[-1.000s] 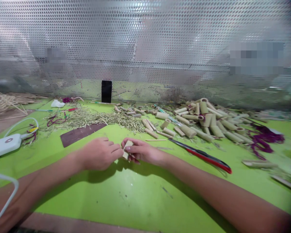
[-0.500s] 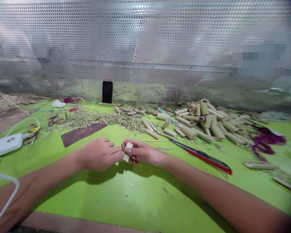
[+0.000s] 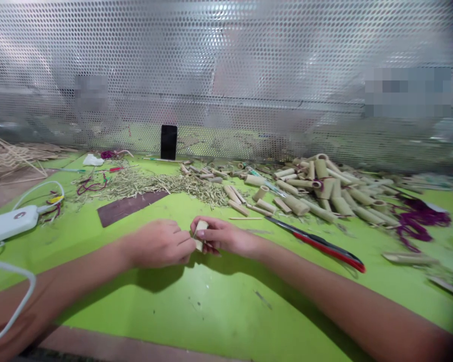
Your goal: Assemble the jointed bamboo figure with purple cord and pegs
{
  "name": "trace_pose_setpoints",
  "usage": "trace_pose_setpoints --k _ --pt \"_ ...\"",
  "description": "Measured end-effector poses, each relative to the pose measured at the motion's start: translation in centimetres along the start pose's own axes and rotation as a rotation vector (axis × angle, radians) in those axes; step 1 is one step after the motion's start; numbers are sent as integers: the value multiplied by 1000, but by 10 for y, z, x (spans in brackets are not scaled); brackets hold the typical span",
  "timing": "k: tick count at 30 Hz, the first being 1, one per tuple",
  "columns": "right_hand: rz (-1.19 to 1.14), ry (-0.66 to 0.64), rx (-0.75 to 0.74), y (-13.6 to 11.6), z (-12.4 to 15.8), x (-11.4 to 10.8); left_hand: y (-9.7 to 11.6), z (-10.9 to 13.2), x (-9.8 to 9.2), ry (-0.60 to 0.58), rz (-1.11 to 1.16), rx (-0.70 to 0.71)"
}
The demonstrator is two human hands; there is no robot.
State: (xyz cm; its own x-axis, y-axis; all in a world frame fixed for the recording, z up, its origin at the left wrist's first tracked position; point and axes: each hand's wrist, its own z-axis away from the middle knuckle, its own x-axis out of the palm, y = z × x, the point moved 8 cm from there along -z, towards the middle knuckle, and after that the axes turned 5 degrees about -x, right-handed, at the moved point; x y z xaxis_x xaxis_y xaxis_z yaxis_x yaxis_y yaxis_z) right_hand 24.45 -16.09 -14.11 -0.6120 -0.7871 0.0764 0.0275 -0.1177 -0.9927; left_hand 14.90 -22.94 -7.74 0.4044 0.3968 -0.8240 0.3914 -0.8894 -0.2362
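While you held the bamboo tube (image 3: pixel 201 235) over the green surface (image 3: pixel 226 306) | right hand (image 3: pixel 226 237): pinching it | left hand (image 3: pixel 156 244): curled closed against its left side

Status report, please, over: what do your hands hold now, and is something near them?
Right hand gripping short bamboo piece. Left hand against its lower end. Red-and-black tool lying off to the right, apart from both hands.

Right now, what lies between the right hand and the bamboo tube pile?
Head view: between the right hand and the bamboo tube pile lie a thin bamboo splint and the end of a long red-and-black tool.
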Motion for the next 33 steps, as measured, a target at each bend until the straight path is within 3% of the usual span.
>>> trace_pose_setpoints --k 4,8,11,16,20,24,28,33 --pt "1 -51 26 -2 2 4 -9 1 0 19 248 -151" --pt "-4 -116 38 0 3 6 -20 0 13 -103 507 -335" --pt "9 -145 32 -1 3 7 -35 2 20 -158 549 -467" --pt "69 -210 45 0 6 13 -90 21 17 -136 392 -719" --pt "142 -199 54 1 7 11 -153 59 -1 -131 137 -972" --pt "180 -192 83 4 6 10 -198 98 -20 -232 -134 -1150" --pt "176 -166 90 3 6 9 -214 119 -28 -320 -287 -1247" --pt "156 -150 78 4 6 6 -196 99 -20 -338 -255 -1181"
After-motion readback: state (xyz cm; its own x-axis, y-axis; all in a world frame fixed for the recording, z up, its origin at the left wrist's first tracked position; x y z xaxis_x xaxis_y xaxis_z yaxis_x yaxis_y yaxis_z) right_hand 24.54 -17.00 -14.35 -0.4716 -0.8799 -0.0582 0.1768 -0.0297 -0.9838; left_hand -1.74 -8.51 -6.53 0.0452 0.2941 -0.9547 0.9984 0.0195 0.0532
